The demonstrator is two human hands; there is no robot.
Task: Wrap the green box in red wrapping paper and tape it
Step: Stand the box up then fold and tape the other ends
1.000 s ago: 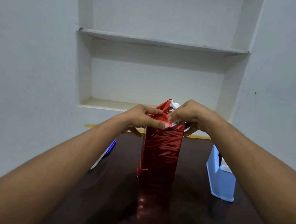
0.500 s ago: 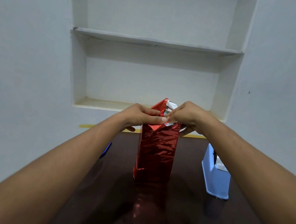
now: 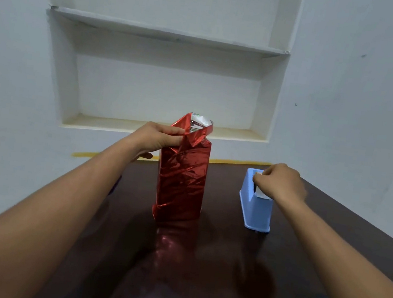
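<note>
**Inspector A:** Dark table (image 3: 213, 263), sound and level. On it, directly under and to the right of the left hand (image 3: 159, 137), the green box stands upright, fully sheathed in red wrapping paper (image 3: 181, 179); no green shows. The top end is open, flaps raised, white backing visible inside.

**Inspector B:** Grip status?

**Inspector A:** The left hand has its fingers curled round the upper left edge of the paper, pinching a flap against the box. The right hand (image 3: 279, 183), well apart from the box, is curled over the top of the blue tape dispenser (image 3: 256, 206), apparently pinching the tape end; the tape itself is too small to confirm.

**Inspector B:** Risks from here?

**Inspector A:** In my judgement, three. One-handed hold on a tall, narrow box: a sideways pull could tip it. The foil looks springy, so the unheld right flap may open further before tape arrives. The dispenser appears light; pulling tape without bracing it could lift or drag it, yielding a twisted strip.
</note>
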